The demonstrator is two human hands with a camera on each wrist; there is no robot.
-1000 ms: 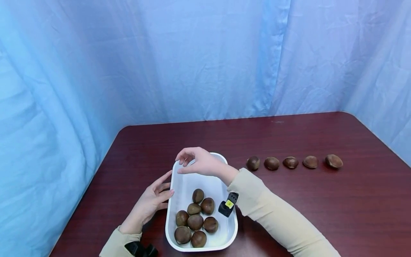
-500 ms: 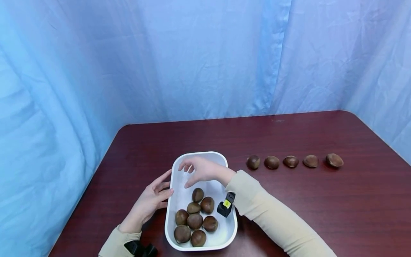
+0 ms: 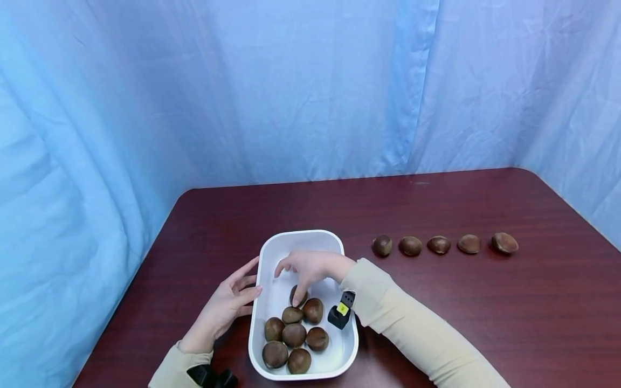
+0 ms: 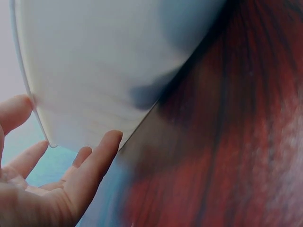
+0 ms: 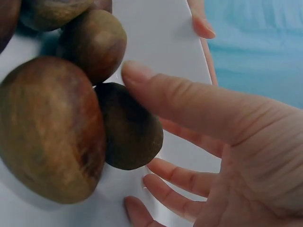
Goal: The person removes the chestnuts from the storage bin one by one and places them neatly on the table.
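A white tray (image 3: 301,235) near the table's front holds several brown chestnuts (image 3: 294,335). My right hand (image 3: 297,280) reaches down into it from the right. In the right wrist view its thumb (image 5: 180,101) lies over the farthest chestnut (image 5: 130,127) and its fingers (image 5: 182,176) spread just beyond it, touching its edge without lifting it. My left hand (image 3: 233,296) rests with straight fingers against the tray's left outer wall (image 4: 94,61). The same hand (image 4: 61,184) shows in the left wrist view beside the wall, holding nothing.
Several more chestnuts (image 3: 439,244) lie in a row on the dark red table (image 3: 436,312), right of the tray. Blue curtains (image 3: 291,86) close off the back and sides. A black wrist camera (image 3: 342,311) hangs over the tray's right rim.
My right hand has dropped from the tray's far rim down into the tray onto the farthest chestnut. The left hand and tray have not moved.
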